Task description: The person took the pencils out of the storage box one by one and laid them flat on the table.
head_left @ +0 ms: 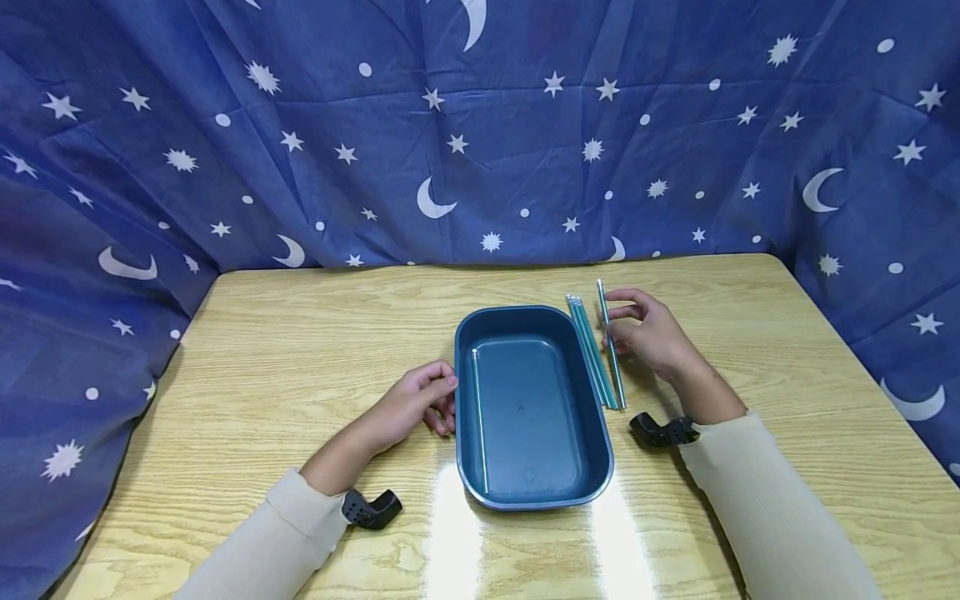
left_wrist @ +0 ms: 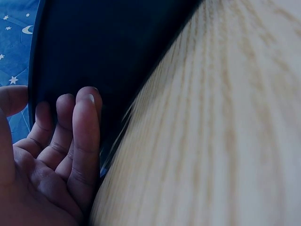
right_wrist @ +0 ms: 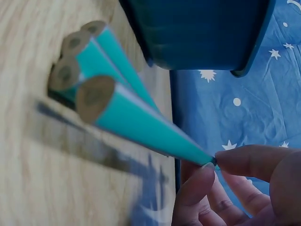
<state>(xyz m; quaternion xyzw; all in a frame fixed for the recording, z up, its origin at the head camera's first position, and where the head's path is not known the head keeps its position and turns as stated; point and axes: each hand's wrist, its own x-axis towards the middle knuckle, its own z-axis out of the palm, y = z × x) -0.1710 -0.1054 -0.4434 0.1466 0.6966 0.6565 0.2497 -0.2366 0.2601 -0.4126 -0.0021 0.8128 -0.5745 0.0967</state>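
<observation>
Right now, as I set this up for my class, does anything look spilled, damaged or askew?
Nothing stands out as spilled or visibly damaged. The blue bin stands upright with one pencil lying lengthwise inside. A bundle of pencils lies neatly beside it, and the right hand pinches another pencil.

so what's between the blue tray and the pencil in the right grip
Three other pencils, lying on the table, as the head view shows.

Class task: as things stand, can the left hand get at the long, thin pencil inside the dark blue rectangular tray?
Probably yes: the left hand is at the left wall of the tray, and the pencil lies just inside. Only that wall stands between; the open top leaves a way over.
</observation>
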